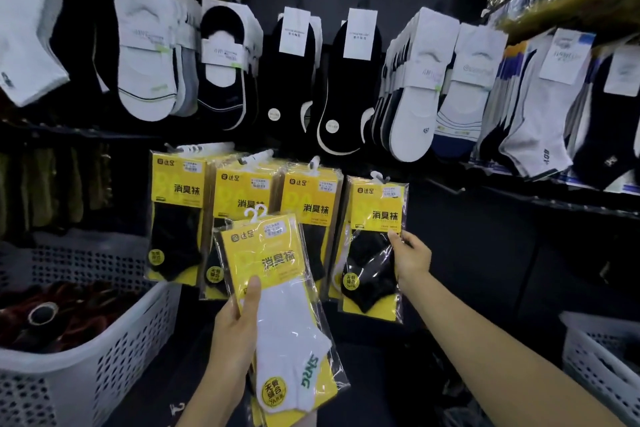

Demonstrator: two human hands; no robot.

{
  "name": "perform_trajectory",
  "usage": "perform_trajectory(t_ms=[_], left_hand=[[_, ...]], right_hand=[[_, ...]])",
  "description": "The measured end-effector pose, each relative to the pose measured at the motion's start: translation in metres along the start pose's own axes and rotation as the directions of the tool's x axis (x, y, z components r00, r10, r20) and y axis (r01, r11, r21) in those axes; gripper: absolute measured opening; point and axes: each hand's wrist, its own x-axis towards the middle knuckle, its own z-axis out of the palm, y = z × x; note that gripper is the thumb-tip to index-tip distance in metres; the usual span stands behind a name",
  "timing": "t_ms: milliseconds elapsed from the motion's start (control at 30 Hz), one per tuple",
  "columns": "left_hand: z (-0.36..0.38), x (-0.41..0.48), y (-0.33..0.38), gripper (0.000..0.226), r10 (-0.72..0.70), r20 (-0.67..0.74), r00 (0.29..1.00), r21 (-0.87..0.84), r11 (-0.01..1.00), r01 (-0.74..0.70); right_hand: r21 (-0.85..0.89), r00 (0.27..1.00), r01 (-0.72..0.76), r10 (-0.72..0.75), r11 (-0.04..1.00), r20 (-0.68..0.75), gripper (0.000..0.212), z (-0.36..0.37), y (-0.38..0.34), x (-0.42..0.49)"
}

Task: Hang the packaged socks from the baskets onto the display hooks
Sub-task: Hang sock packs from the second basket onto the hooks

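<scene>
Head view: L hand (239,333) grips white pack (294,305) by its left edge, thumb across the front, fingers wrapped behind. Pack is upright w/ a slight tilt, long axis near vertical. Its hanger (255,212) is at the top, pointing up toward the row of hung yellow packs.

R hand (410,260) pinches the right edge of black pack (375,246), the rightmost one, which hangs on end hook (379,178). Thumb is on the front; fingers behind are hidden.

White pack sits in front of & below the middle packs of the row, overlapping them. Hanger is just under 2nd hook (256,158), so L hand is the nearer one. The move is prob. up & away, slipping the hanger over a hook tip. Which hook takes white socks: can't tell.

Left basket (104,350) is beside L arm. Right basket (595,357) is well apart, at lower right.
</scene>
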Motion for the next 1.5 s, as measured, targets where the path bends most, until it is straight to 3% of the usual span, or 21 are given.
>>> perform_trajectory(t_ms=[267, 333, 433, 533, 667, 767, 933, 1033, 1133, 1233, 1400, 1500], left_hand=[[0.007, -0.003, -0.007, 0.036, -0.022, 0.057, 0.998, 0.016, 1.000, 0.022], [0.007, -0.004, -0.007, 0.032, -0.040, 0.067, 0.997, 0.013, 0.999, 0.039], [0.009, -0.008, -0.006, 0.028, -0.063, 0.090, 0.994, 0.007, 0.998, 0.063], [0.013, -0.015, -0.007, 0.026, -0.072, 0.101, 0.992, -0.008, 0.997, 0.073], [0.016, -0.024, -0.006, 0.037, -0.070, 0.115, 0.991, 0.002, 0.998, 0.070], [0.016, -0.026, -0.002, 0.031, -0.044, 0.073, 0.996, 0.031, 0.999, 0.041], [0.005, -0.018, 0.005, 0.019, -0.009, 0.010, 1.000, 0.054, 0.999, 0.008], [-0.001, -0.013, 0.006, 0.029, 0.011, 0.004, 1.000, 0.026, 1.000, -0.011], [-0.002, -0.012, 0.008, 0.014, 0.009, 0.011, 1.000, 0.049, 0.999, -0.010], [-0.002, -0.009, 0.007, 0.016, 0.030, 0.008, 1.000, 0.049, 0.998, -0.031], [-0.002, -0.008, 0.000, 0.045, 0.021, 0.023, 1.000, 0.056, 0.998, -0.022], [-0.001, -0.004, -0.001, 0.052, 0.017, 0.031, 0.999, 0.054, 0.998, -0.019]], right_hand=[[-0.023, 0.987, -0.125, 0.122, 0.992, -0.101, 0.043, 0.000, 0.003, -0.012], [0.027, 0.986, -0.165, 0.165, 0.986, 0.016, 0.039, -0.006, 0.003, -0.038], [0.027, 0.896, -0.235, 0.206, 0.972, 0.394, 0.025, -0.010, 0.003, -0.092], [-0.098, 0.836, -0.060, 0.103, 0.993, 0.540, 0.029, -0.014, 0.011, -0.133], [-0.060, 0.855, -0.016, 0.045, 0.998, 0.517, 0.026, -0.022, 0.016, -0.150], [-0.032, 0.875, -0.027, 0.040, 0.999, 0.483, 0.017, -0.029, 0.015, -0.142], [0.028, 0.987, -0.015, 0.010, 1.000, 0.160, 0.011, -0.048, -0.002, -0.107], [0.004, 0.998, 0.054, -0.054, 0.999, 0.042, 0.014, -0.057, -0.019, -0.080], [-0.048, 0.995, 0.089, -0.087, 0.995, 0.058, 0.015, -0.053, -0.036, -0.059], [-0.081, 0.985, 0.099, -0.086, 0.992, 0.149, 0.015, -0.039, -0.046, -0.046], [-0.103, 0.977, 0.054, -0.031, 0.993, 0.209, 0.015, -0.017, -0.037, -0.029], [-0.072, 0.988, -0.057, 0.067, 0.996, 0.142, 0.017, -0.009, -0.029, -0.021]])
